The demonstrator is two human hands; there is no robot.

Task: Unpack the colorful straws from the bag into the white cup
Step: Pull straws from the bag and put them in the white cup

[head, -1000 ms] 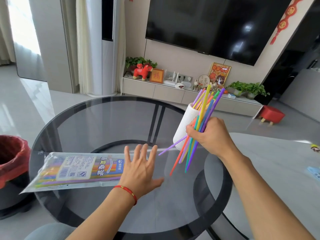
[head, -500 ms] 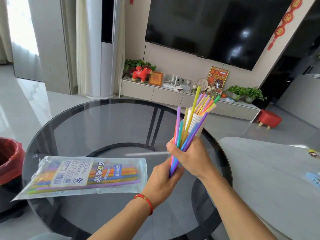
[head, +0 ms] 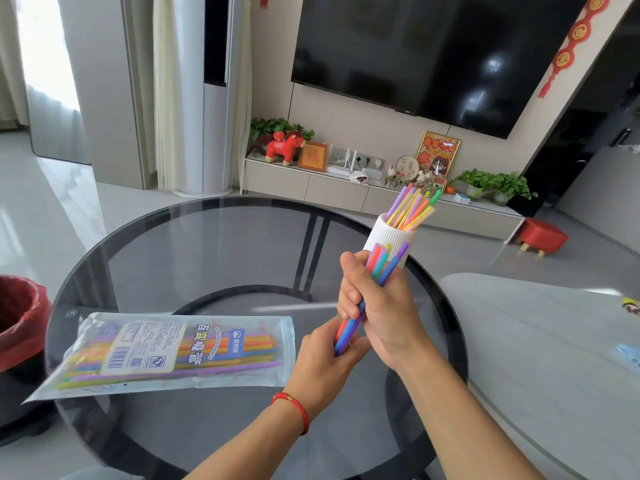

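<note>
Two hands work one bundle of colourful plastic straws above the right half of the round smoked-glass counter. My right hand has its grip closed around the middle of the bundle, fingers curled over it. My left hand, with a red cord bracelet at the wrist, has its grip around the lower ends of the same straws, just below the right hand. The bundle stands tilted, upper ends toward the far right.

Directly behind the upper ends, at the counter's far right edge, is the white ribbed cylindrical cup. It already contains further straws, fanned toward the right.

At the counter's left edge lies the clear plastic straw bag with a printed label, flat, with more straws inside. A bin with a red liner stands beyond that edge.
</note>
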